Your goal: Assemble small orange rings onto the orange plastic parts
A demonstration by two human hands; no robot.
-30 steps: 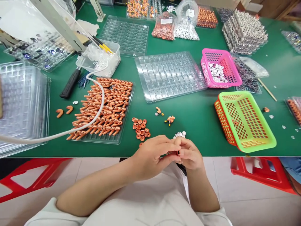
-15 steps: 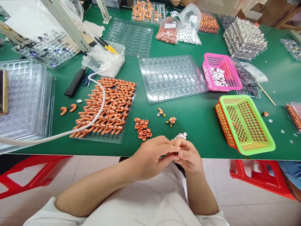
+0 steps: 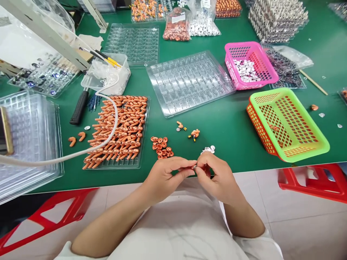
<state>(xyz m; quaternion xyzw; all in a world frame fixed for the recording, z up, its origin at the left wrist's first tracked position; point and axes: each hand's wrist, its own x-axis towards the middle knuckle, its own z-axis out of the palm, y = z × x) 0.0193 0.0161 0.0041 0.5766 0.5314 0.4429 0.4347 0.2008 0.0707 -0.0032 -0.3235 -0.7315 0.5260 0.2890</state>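
My left hand (image 3: 165,177) is closed, thumb and forefinger pinching a small round part (image 3: 194,167) with a shiny edge at the table's front edge. My right hand (image 3: 218,177) pinches the same part from the other side; its curled fingers hide most of it. Just beyond the left hand lies a cluster of orange round earbud caps (image 3: 161,146). White round discs (image 3: 210,149) lie beyond the right hand. Two small orange earbud pieces with yellow and dark bits, an upper one (image 3: 180,125) and a lower one (image 3: 194,134), rest farther back.
A clear tray is filled with orange earbud shells (image 3: 119,130), a white cable (image 3: 115,119) crossing it. A clear moulded tray (image 3: 189,83) lies mid-table. Rightward stand a pink basket (image 3: 251,48) with white parts and a green basket (image 3: 311,144). A black-handled tool (image 3: 79,108) lies left.
The right hand has turned so its back faces up, and the hands have drawn slightly apart, showing the part between their fingertips. The view has shifted and tilted.
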